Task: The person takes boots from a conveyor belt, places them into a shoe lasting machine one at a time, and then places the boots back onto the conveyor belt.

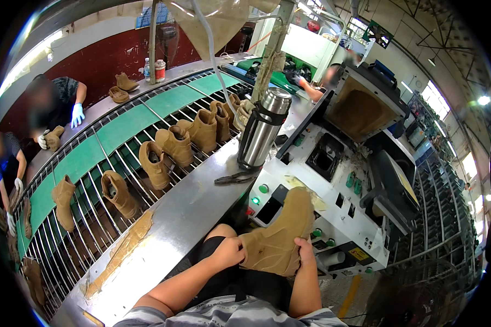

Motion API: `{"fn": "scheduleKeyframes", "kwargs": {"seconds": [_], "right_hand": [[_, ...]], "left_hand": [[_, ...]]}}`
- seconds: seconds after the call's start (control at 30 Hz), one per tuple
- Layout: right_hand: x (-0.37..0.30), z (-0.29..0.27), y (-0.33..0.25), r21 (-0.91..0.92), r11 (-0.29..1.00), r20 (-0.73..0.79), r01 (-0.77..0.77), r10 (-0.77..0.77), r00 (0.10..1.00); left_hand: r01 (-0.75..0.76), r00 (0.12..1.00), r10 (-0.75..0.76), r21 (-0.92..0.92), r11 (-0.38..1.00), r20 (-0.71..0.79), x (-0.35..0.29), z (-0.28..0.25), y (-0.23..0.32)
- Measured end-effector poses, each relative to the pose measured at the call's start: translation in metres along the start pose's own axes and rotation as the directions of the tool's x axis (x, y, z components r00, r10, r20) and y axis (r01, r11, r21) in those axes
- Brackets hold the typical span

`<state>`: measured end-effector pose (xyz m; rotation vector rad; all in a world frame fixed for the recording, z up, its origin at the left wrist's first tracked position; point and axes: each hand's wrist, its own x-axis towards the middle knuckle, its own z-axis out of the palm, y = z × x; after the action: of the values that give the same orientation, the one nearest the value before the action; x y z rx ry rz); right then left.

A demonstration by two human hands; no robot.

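Observation:
A tan suede boot upper (275, 245) lies tilted over my lap, its toe pointing up and away toward the machine. My left hand (228, 252) is closed on the boot's open top edge at its left side. At the heel side, my right hand (304, 252) grips the boot with the thumb on the near face. Just beyond the boot stands a white machine (333, 218) with green buttons and a raised, padded lid (363, 101).
A steel ledge (196, 201) runs along my left, holding a steel thermos (264, 128) and a dark flat tool (236, 178). Behind it, a rod conveyor with a green belt (125, 120) carries several tan boots (173, 144). Gloved co-workers (54, 103) stand across it.

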<state>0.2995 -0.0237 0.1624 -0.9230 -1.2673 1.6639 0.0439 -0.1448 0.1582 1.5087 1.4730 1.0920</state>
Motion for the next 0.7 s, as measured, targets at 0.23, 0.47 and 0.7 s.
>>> {"fn": "scheduleKeyframes", "kwargs": {"seconds": [0.23,0.47,0.7], "right_hand": [[-0.01,0.014,-0.041,-0.098,0.995,-0.007,0.026,-0.027,1.0],[0.026,-0.004,-0.093,-0.168,0.976,-0.053,0.141,-0.152,0.987],[0.129,-0.043,-0.165,-0.378,0.922,-0.334,0.086,-0.223,0.916]], "left_hand": [[0.063,0.996,0.017,-0.796,0.603,0.091,0.026,0.044,-0.034],[0.092,0.978,0.108,-0.84,0.535,0.177,0.085,0.084,-0.02],[0.518,0.855,-0.513,-0.114,0.848,0.068,0.116,0.123,-0.13]]}}
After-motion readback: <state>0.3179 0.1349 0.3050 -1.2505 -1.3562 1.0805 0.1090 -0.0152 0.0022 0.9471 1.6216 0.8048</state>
